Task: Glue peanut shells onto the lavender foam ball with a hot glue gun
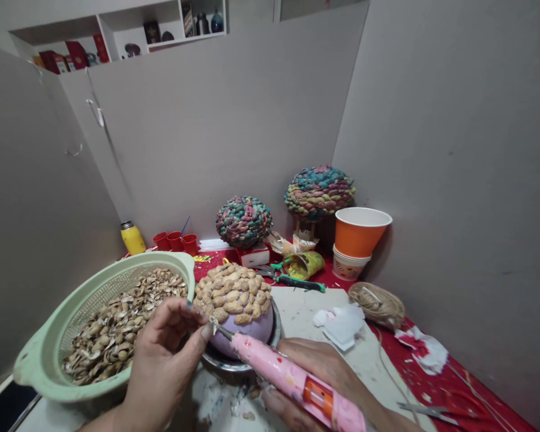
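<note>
A person's left hand (164, 351) pinches a small pale shell piece (214, 324) between thumb and fingertips, while the right hand's (324, 358) fingers wrap around a pink glue gun (270, 363). The gun's tip meets or nearly meets the piece; contact is unclear. Just beyond the left fingers, a purple ball (257, 329), its upper part covered in peanuts (234, 294), sits in a metal bowl (277, 327). Left of those fingers, a green colander (45, 357) holds shells (117, 330).

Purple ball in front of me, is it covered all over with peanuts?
No, the peanuts sit on the upper part, and bare purple shows lower down on the purple ball.
</note>
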A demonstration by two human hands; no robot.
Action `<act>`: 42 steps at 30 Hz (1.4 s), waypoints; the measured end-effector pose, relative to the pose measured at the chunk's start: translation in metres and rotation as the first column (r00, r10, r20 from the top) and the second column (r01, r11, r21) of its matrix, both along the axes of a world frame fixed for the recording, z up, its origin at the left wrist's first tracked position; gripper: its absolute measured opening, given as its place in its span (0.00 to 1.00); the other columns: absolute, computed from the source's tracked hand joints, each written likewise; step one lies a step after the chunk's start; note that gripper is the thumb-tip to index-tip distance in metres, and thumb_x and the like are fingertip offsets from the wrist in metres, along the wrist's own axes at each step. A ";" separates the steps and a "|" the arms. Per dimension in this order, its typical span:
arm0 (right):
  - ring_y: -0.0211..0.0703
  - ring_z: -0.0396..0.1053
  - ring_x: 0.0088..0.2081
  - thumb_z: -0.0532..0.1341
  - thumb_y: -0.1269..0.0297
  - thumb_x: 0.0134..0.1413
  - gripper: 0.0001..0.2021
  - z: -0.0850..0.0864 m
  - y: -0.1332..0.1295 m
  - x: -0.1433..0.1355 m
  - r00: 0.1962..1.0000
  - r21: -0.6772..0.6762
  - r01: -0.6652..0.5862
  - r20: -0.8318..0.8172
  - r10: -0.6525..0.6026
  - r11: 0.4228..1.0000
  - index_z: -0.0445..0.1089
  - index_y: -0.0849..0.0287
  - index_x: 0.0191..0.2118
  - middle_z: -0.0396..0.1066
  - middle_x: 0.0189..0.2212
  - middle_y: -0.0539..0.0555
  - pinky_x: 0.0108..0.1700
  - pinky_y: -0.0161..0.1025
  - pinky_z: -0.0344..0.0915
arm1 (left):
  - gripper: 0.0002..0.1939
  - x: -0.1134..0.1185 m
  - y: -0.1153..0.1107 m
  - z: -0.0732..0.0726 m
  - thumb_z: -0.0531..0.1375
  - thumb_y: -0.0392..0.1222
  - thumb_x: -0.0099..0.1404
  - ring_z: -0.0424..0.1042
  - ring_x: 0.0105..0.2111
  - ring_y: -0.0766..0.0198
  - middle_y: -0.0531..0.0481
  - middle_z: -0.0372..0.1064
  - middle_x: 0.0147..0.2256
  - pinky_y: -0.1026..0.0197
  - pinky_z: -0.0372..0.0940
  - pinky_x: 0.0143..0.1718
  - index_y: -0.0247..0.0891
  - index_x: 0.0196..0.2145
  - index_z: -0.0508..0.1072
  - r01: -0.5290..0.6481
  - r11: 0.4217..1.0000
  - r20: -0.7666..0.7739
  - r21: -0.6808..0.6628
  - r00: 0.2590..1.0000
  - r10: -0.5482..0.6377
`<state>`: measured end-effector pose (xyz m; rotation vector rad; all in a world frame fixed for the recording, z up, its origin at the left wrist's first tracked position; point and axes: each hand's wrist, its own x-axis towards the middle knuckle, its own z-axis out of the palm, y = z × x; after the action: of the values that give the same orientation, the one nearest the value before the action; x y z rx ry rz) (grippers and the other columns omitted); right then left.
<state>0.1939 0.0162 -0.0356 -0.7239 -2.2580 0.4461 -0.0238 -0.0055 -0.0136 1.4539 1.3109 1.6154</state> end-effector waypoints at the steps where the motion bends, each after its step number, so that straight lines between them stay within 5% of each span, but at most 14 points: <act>1: 0.35 0.56 0.21 0.54 0.54 0.61 0.17 -0.002 0.001 -0.001 1.000 0.019 0.007 -0.012 -0.006 1.000 0.59 0.57 0.24 0.59 0.19 0.47 0.22 0.34 0.52 | 0.08 0.000 0.000 0.000 0.66 0.35 0.58 0.73 0.30 0.68 0.55 0.73 0.29 0.71 0.69 0.34 0.41 0.33 0.70 0.001 1.000 0.001 -0.001 1.000 -0.001; 12: 0.33 0.52 0.18 0.49 0.51 0.64 0.20 -0.019 0.006 -0.007 0.997 0.192 0.023 -0.080 -0.007 0.981 0.56 0.57 0.23 0.54 0.17 0.45 0.21 0.34 0.46 | 0.07 0.001 0.000 0.000 0.66 0.35 0.58 0.73 0.31 0.69 0.55 0.72 0.29 0.71 0.69 0.34 0.41 0.33 0.70 0.004 1.000 0.025 -0.009 1.000 -0.004; 34: 0.33 0.48 0.17 0.49 0.53 0.59 0.19 -0.041 0.008 -0.015 0.991 0.257 0.112 -0.095 -0.090 0.960 0.55 0.56 0.20 0.51 0.15 0.45 0.20 0.36 0.45 | 0.08 0.004 0.000 0.003 0.66 0.35 0.56 0.73 0.29 0.67 0.54 0.73 0.28 0.70 0.70 0.32 0.40 0.32 0.70 -0.036 0.999 0.002 0.003 0.999 0.036; 42: 0.34 0.54 0.18 0.52 0.55 0.62 0.18 -0.010 0.002 -0.004 0.997 0.210 0.068 -0.043 -0.061 0.975 0.58 0.57 0.23 0.58 0.17 0.46 0.21 0.34 0.50 | 0.08 0.002 -0.001 0.001 0.66 0.35 0.56 0.74 0.29 0.66 0.54 0.73 0.28 0.69 0.70 0.33 0.40 0.33 0.70 -0.030 0.999 -0.016 0.022 0.999 0.030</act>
<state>0.1899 0.0181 -0.0452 -0.6711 -2.1997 0.1816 -0.0215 -0.0069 -0.0127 1.4705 1.3338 1.6451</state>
